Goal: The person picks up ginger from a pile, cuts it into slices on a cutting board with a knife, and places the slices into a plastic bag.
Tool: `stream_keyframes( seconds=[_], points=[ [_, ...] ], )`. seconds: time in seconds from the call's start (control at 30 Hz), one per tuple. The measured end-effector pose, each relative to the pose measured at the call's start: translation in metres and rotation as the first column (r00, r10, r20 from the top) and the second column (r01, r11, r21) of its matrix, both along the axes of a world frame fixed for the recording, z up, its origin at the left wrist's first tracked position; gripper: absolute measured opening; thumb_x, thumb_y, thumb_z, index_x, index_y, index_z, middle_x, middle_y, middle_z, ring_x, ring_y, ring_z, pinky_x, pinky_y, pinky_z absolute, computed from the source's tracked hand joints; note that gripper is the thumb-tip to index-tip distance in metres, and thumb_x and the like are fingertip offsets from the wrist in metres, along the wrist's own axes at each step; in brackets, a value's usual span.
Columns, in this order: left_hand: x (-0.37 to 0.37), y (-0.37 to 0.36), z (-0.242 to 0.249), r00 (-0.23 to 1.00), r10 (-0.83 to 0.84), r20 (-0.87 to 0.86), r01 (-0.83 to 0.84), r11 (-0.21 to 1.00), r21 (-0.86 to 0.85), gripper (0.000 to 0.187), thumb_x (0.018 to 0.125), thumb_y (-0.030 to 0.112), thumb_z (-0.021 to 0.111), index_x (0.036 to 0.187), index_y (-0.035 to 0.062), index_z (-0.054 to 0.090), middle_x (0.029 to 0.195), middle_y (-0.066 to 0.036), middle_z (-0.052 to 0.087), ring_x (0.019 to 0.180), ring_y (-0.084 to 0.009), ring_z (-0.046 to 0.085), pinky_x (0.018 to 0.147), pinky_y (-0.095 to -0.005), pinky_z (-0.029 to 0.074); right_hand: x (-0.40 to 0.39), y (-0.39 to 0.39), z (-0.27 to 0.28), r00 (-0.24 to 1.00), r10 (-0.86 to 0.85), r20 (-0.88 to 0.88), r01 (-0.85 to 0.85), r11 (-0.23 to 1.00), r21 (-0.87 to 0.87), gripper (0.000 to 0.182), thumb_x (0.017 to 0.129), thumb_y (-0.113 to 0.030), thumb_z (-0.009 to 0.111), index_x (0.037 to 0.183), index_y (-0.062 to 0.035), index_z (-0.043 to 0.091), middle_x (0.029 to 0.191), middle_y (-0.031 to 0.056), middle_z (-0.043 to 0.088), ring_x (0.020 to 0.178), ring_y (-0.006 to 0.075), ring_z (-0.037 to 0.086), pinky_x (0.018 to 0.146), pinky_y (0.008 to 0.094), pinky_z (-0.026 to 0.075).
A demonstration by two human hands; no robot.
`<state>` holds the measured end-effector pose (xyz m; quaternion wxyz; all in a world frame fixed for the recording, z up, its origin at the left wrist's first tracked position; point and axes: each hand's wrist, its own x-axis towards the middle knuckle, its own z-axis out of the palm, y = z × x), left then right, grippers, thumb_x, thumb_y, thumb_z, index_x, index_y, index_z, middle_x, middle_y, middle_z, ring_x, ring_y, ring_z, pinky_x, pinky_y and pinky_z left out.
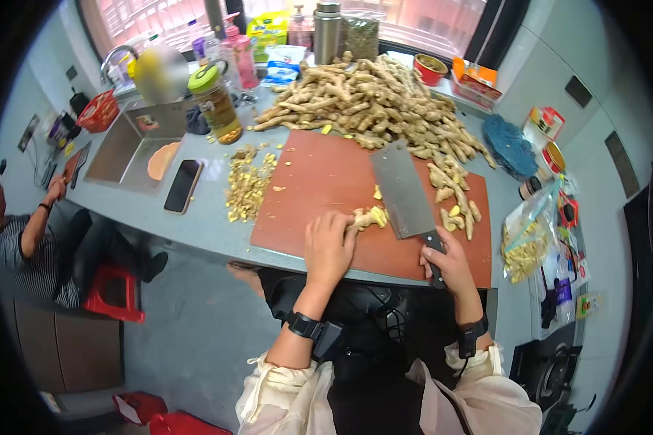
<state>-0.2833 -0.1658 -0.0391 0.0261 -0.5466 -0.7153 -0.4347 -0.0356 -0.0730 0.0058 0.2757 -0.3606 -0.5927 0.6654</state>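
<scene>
My right hand (pixel 446 257) is wrapped round the black handle of a cleaver (pixel 403 190), whose broad blade stands over the reddish-brown cutting board (pixel 319 174). Just left of the blade lies a piece of ginger (pixel 368 218) with pale cut faces. My left hand (pixel 329 243) holds its left end down, fingers bent against it. More ginger roots (pixel 446 185) lie on the board right of the cleaver. Past the board's left edge, small chopped ginger pieces (pixel 248 190) are spread on the counter. A large heap of whole ginger (pixel 384 98) rises behind the board.
A phone (pixel 184 186) and a green-lidded jar (pixel 215 105) stand left, near the sink (pixel 116 148). At right are a blue mesh cloth (pixel 511 145) and a plastic bag of ginger slices (pixel 530 239). Another person (pixel 29 246) sits at far left on a red stool (pixel 116 293).
</scene>
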Motion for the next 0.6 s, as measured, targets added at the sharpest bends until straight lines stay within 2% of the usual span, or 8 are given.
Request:
stream_keyframes(
  seconds=[0.1, 0.2, 0.5, 0.57, 0.6],
  points=[
    [-0.001, 0.001, 0.002, 0.999, 0.021, -0.030, -0.020, 0.998, 0.052, 0.019, 0.086, 0.015, 0.075, 0.101, 0.0093, 0.066, 0.102, -0.007, 0.063, 0.100, -0.0290, 0.060, 0.093, -0.0434, 0.043, 0.005, 0.001, 0.012, 0.998, 0.031, 0.058, -0.033, 0.999, 0.033, 0.046, 0.096, -0.008, 0.065, 0.139, 0.0002, 0.051, 0.081, 0.0033, 0.064, 0.060, 0.0084, 0.058, 0.054, 0.0232, 0.047],
    [0.000, 0.000, 0.003, 1.000, 0.018, -0.012, -0.017, 1.000, 0.025, 0.018, 0.086, 0.015, 0.075, 0.101, 0.0092, 0.066, 0.101, -0.007, 0.063, 0.100, -0.0292, 0.060, 0.093, -0.0433, 0.043, 0.004, -0.002, 0.024, 0.994, 0.068, 0.080, -0.072, 0.996, 0.043, 0.049, 0.095, -0.009, 0.066, 0.141, -0.0014, 0.052, 0.081, 0.0019, 0.063, 0.059, 0.0076, 0.057, 0.054, 0.0232, 0.047],
    [0.000, -0.001, 0.008, 0.999, 0.042, -0.034, -0.042, 0.999, -0.010, 0.016, 0.087, 0.016, 0.074, 0.098, 0.0087, 0.066, 0.094, -0.009, 0.060, 0.095, -0.0309, 0.059, 0.089, -0.0447, 0.044, -0.009, -0.005, 0.067, 0.904, 0.161, 0.397, -0.249, 0.951, 0.182, 0.048, 0.093, -0.011, 0.067, 0.139, -0.0067, 0.055, 0.080, -0.0004, 0.062, 0.058, 0.0065, 0.057, 0.052, 0.0250, 0.047],
    [0.000, -0.002, 0.007, 0.999, 0.037, -0.030, -0.037, 0.999, 0.006, 0.015, 0.087, 0.016, 0.074, 0.098, 0.0088, 0.066, 0.094, -0.009, 0.059, 0.095, -0.0308, 0.059, 0.090, -0.0442, 0.044, -0.010, -0.004, 0.071, 0.821, 0.197, 0.536, -0.355, 0.911, 0.209, 0.043, 0.095, -0.016, 0.066, 0.135, -0.0061, 0.053, 0.080, 0.0082, 0.065, 0.062, 0.0199, 0.065, 0.056, 0.0341, 0.051],
    [0.001, -0.002, 0.006, 0.999, 0.036, -0.027, -0.036, 0.999, 0.005, 0.015, 0.087, 0.016, 0.074, 0.098, 0.0088, 0.066, 0.094, -0.009, 0.059, 0.095, -0.0308, 0.059, 0.090, -0.0442, 0.044, -0.010, -0.003, 0.070, 0.820, 0.196, 0.538, -0.354, 0.912, 0.208, 0.043, 0.095, -0.016, 0.066, 0.135, -0.0061, 0.053, 0.080, 0.0082, 0.065, 0.062, 0.0199, 0.065, 0.056, 0.0341, 0.051]
  ],
)
